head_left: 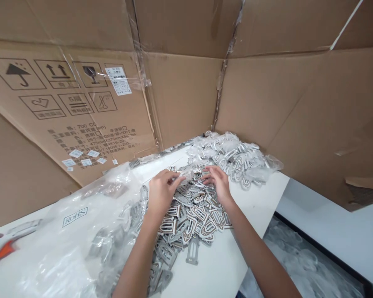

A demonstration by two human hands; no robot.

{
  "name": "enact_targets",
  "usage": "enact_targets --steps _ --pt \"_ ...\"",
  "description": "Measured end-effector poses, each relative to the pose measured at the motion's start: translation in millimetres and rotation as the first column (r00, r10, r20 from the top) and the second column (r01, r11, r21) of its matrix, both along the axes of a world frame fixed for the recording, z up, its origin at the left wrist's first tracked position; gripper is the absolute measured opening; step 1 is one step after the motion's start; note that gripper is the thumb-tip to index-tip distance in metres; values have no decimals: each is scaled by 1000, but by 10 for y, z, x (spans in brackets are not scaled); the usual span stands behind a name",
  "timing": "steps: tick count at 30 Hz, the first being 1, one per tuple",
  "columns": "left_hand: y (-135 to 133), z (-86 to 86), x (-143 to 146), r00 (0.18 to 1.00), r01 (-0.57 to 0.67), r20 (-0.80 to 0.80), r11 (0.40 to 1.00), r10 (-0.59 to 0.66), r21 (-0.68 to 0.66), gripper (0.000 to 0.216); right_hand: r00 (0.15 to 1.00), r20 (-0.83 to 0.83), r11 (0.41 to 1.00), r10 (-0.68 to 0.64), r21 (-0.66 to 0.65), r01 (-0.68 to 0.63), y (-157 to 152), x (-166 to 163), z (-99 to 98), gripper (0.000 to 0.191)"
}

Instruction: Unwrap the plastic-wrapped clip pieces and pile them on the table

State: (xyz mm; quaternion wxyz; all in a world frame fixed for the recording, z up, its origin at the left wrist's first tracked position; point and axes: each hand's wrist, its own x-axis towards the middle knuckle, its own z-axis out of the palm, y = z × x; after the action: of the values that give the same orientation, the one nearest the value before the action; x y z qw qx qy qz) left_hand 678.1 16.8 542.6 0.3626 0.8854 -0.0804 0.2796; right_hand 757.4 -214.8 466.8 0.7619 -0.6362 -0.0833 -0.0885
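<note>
A heap of several flat grey-and-white arch-shaped plastic pieces (189, 221) lies on a white table (255, 207). Both my hands rest on top of the heap at its far side. My left hand (162, 191) has its fingers curled, and its fingertips pinch a small clear plastic bag (189, 174). Facing it, my right hand (217, 182) pinches the same small bag from the other side. Just beyond the hands lies a pile of small clear bags (236, 155) with pieces inside them.
A large clear plastic bag (77, 231) marked RoHS holds more pieces at the left. A white and orange glue gun (6, 244) lies at the far left. Brown cardboard walls (180, 91) stand close behind. A dark-rimmed bin (301, 265) sits below the table's right edge.
</note>
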Motion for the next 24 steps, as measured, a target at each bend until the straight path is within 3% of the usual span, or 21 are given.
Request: enact_targets --steps 1,2,4,6,8,11,13,17,21,24 --pt "27 7 0 1000 -16 -2 1000 16 -2 19 980 76 976 -183 -104 190 -58 46 -43 39" --pt "51 16 1 1000 -29 -6 1000 29 2 19 921 171 903 -351 -199 381 -127 99 -96 34" --pt "83 41 4 999 -51 -13 999 51 0 20 762 342 683 -550 -341 646 -281 212 -227 29" --pt "86 67 9 998 -60 -35 995 57 -76 21 694 417 522 -586 -461 718 -415 320 -374 33" --pt "66 90 13 996 -82 -64 968 69 -236 23 715 433 451 -549 -566 690 -499 411 -515 44" --pt "25 116 12 993 -87 -105 937 54 -338 26 758 434 421 -488 -644 639 -534 529 -670 56" --pt "10 140 5 995 -53 -102 926 15 -374 28 773 420 438 -476 -649 622 -531 607 -723 58" --pt "12 226 -18 1000 -12 -8 836 9 -548 32 778 337 468 -530 -649 600 -522 762 -726 63" --pt "-100 326 -99 999 -31 -6 828 33 -559 26 761 265 414 -592 -709 570 -512 865 -685 66" --pt "-381 398 -254 990 77 -56 826 -130 -558 24 744 268 391 -612 -715 579 -520 891 -707 55"
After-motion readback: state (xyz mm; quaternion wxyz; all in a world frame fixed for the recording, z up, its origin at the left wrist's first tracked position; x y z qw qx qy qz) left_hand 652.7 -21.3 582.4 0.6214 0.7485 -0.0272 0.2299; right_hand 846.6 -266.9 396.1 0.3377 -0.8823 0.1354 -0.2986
